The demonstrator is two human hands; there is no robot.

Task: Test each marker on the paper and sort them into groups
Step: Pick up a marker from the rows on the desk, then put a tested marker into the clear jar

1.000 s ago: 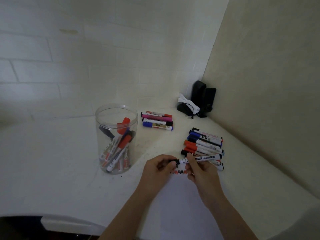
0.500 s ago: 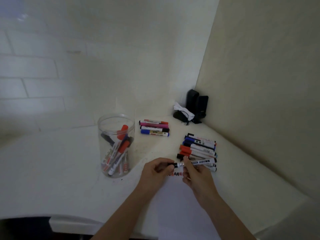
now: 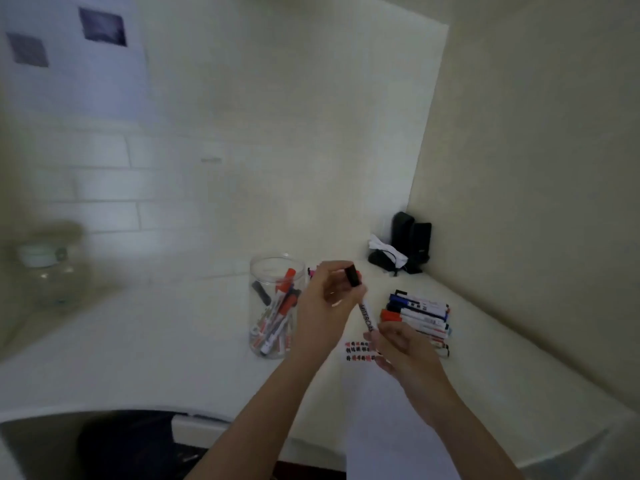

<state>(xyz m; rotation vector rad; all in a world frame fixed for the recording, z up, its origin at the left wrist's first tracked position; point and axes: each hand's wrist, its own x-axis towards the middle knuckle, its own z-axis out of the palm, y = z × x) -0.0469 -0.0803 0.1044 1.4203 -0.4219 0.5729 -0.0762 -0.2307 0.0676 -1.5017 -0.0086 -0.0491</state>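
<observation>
My left hand [image 3: 325,299] pinches the black cap [image 3: 352,275], my right hand [image 3: 398,344] grips the marker [image 3: 367,317]; next, stroke the paper [image 3: 388,427].

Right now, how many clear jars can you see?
2. One jar stands on the table by the left hand, with markers inside. A second, blurred jar sits far left. Others could lie out of view.

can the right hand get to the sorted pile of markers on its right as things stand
Probably yes. The right hand sits just beside the pile of markers with nothing between them, but it grips the marker being uncapped, so it would have to free itself first.
</observation>
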